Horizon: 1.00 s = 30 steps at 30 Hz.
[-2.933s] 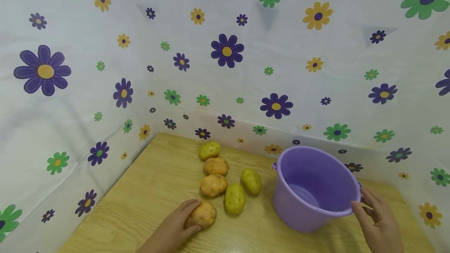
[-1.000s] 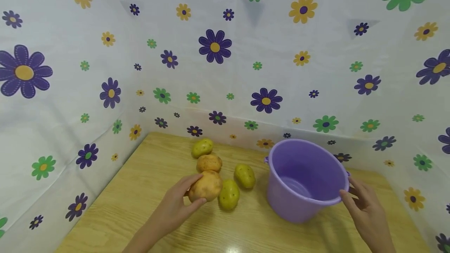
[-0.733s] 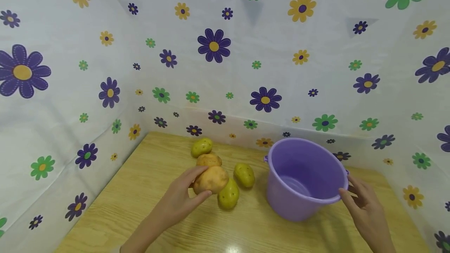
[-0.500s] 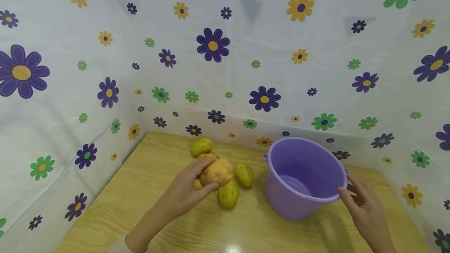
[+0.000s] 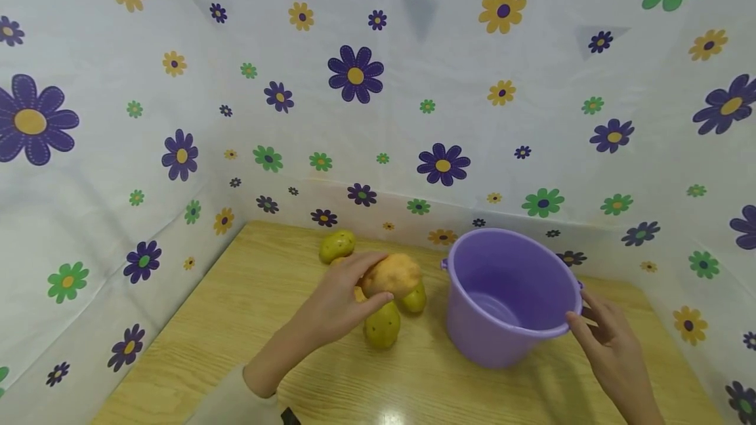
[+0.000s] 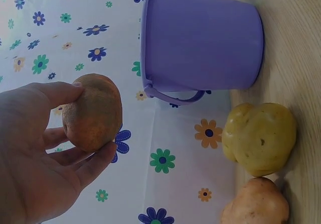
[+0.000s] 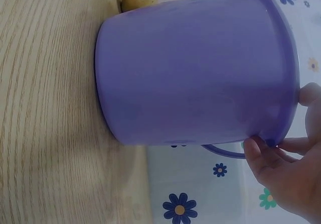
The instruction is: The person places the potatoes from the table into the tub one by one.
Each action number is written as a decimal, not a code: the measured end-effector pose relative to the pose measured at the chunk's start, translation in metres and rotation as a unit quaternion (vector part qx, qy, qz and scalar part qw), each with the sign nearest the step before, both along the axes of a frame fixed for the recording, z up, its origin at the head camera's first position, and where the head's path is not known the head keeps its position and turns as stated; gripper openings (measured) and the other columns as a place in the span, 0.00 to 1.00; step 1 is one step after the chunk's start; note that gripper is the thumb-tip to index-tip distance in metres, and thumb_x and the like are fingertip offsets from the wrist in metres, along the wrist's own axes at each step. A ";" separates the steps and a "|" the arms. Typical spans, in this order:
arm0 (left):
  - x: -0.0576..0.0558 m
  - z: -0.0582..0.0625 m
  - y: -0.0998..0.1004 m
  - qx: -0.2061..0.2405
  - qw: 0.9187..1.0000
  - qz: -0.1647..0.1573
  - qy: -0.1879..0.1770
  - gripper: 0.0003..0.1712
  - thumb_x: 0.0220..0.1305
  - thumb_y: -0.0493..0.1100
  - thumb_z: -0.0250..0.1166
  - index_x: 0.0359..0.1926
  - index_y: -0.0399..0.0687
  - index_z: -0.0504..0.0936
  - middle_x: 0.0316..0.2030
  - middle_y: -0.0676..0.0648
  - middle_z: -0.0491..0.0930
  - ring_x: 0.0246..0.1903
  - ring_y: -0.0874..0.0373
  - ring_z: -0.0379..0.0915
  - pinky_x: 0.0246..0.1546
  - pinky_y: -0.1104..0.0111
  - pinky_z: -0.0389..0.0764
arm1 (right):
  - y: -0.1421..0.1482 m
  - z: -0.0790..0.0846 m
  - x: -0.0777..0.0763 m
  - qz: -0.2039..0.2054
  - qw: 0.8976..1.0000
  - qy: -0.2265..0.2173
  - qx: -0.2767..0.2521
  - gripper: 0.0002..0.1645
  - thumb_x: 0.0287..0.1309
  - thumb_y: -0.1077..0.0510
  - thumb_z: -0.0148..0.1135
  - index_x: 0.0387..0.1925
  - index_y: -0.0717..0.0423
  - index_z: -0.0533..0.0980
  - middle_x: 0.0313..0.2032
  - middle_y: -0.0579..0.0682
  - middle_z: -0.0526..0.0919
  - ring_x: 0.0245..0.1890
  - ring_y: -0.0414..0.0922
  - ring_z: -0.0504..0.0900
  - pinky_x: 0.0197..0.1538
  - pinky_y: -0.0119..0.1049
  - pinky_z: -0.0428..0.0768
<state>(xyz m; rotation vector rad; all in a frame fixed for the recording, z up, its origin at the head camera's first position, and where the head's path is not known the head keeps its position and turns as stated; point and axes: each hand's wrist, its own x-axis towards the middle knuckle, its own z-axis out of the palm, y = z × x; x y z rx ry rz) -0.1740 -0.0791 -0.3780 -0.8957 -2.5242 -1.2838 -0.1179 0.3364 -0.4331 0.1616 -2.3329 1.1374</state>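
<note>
My left hand (image 5: 342,297) grips a brown potato (image 5: 396,275) between thumb and fingers; the left wrist view shows the potato (image 6: 94,112) up off the table. It hangs over the other potatoes, left of a purple bucket (image 5: 481,330). My right hand (image 5: 611,346) holds the bucket's right rim, thumb on the near side and fingers at the handle joint (image 7: 271,142). The bucket stands upright, with a bare inside. Greenish-yellow potatoes lie beneath and beside my left hand: one in front (image 5: 381,326), one partly covered (image 5: 415,299), one at the back (image 5: 336,246). Brown potatoes there are mostly hidden.
The wooden table (image 5: 224,326) meets a white flower-patterned sheet (image 5: 283,130) at the back and left. The bucket's handle (image 6: 180,97) hangs down behind it. A grey sleeve (image 5: 236,402) covers my left forearm.
My left hand has taken the nearest brown potato, lifted it and carried it right and away over the others towards the bucket. My right hand stays on the rim; the head view has shifted slightly.
</note>
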 end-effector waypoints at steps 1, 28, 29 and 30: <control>-0.002 0.001 0.003 -0.002 1.000 -0.001 0.000 0.33 0.66 0.44 0.74 0.69 0.43 0.75 0.62 0.46 0.78 0.56 0.56 0.77 0.53 0.64 0.83 | 0.000 0.000 0.000 0.001 1.000 0.001 0.000 0.28 0.70 0.68 0.61 0.69 0.70 0.70 0.57 0.39 0.71 0.52 0.23 0.75 0.49 0.14 0.76; -0.035 0.027 0.077 -0.068 0.997 -0.027 -0.011 0.37 0.69 0.52 0.71 0.74 0.47 0.71 0.69 0.48 0.74 0.66 0.53 0.72 0.66 0.63 0.74 | 0.001 -0.002 -0.003 -0.002 1.000 -0.012 -0.002 0.28 0.71 0.67 0.61 0.70 0.68 0.70 0.59 0.36 0.69 0.53 0.22 0.74 0.47 0.13 0.76; -0.036 0.028 0.082 -0.071 0.997 -0.030 -0.013 0.37 0.69 0.52 0.71 0.74 0.48 0.71 0.69 0.49 0.74 0.65 0.54 0.72 0.65 0.64 0.74 | 0.002 -0.002 -0.003 -0.004 1.000 -0.014 -0.003 0.28 0.71 0.67 0.61 0.70 0.68 0.70 0.59 0.35 0.69 0.52 0.22 0.74 0.47 0.13 0.76; -0.037 0.029 0.085 -0.075 0.997 -0.033 -0.012 0.37 0.69 0.53 0.70 0.74 0.48 0.71 0.68 0.49 0.74 0.65 0.55 0.72 0.65 0.65 0.74 | 0.002 -0.002 -0.003 -0.006 1.000 -0.018 -0.004 0.28 0.71 0.67 0.61 0.70 0.67 0.70 0.59 0.35 0.69 0.52 0.21 0.73 0.46 0.13 0.76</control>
